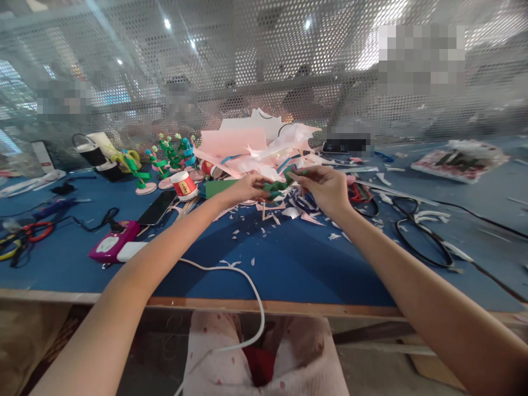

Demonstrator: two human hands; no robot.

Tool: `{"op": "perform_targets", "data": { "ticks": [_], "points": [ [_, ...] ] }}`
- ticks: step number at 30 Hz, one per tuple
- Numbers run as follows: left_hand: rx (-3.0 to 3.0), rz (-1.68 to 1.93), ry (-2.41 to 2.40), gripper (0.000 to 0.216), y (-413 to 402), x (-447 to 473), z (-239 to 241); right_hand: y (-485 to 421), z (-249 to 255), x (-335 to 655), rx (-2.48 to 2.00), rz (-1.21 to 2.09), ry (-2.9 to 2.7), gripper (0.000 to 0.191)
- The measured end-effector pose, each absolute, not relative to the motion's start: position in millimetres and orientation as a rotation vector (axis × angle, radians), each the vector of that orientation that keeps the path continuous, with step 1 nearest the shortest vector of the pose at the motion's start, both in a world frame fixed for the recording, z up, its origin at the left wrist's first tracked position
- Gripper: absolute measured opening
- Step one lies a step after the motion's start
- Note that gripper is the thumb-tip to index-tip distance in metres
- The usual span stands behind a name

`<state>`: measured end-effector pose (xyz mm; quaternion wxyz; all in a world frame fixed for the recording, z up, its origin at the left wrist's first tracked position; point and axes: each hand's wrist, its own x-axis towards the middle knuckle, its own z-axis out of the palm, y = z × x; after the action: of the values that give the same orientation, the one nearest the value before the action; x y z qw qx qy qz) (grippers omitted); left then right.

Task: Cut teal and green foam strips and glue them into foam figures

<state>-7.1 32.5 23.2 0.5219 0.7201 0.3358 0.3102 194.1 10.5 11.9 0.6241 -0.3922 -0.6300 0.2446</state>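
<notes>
Both my arms reach out over a blue table point(289, 264). My left hand point(246, 188) and my right hand point(325, 187) are closed, each pinching one end of a curled green paper strip point(277, 187) held between them above a litter of paper scraps point(284, 214). A thin wooden stick point(263, 210) hangs down under the strip. Behind the hands lies a heap of pink and white paper sheets point(256, 143). A flat green sheet point(218, 188) lies just behind my left wrist.
Finished green and blue paper curls on stands point(165, 159) and a small red-and-white cup point(184, 185) stand at back left. A phone point(157, 208), a pink device point(113, 242), a white cable point(247, 280), scissors point(28, 234) and black cables point(416, 236) lie around. Perforated metal screen point(264, 66) walls the back.
</notes>
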Motion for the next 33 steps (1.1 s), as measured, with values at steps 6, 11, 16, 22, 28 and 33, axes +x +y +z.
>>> {"op": "perform_targets", "data": {
  "ticks": [6,11,16,22,28,33],
  "points": [
    [1.820,0.719,0.759,0.048,27.2,-5.6,24.6,6.4,9.2,193.5,-0.992,0.429,-1.508,0.028],
    [1.954,0.724,0.725,0.057,31.0,-6.6,21.6,6.3,9.2,195.9,-0.961,0.212,-1.723,0.026],
    [2.124,0.951,0.798,0.059,20.2,1.6,26.6,5.9,8.3,197.8,-0.917,-0.088,-2.000,0.013],
    [2.407,1.331,0.886,0.049,6.1,11.3,29.7,5.8,4.0,193.8,-0.946,-0.177,-2.034,0.006],
    [2.383,1.192,0.911,0.054,14.4,14.0,16.0,6.3,-1.3,188.1,-0.950,-0.184,-2.035,0.009],
    [2.372,1.199,0.957,0.050,16.1,14.9,10.8,3.6,-1.1,185.5,-0.953,-0.171,-2.058,0.005]
  ]
}}
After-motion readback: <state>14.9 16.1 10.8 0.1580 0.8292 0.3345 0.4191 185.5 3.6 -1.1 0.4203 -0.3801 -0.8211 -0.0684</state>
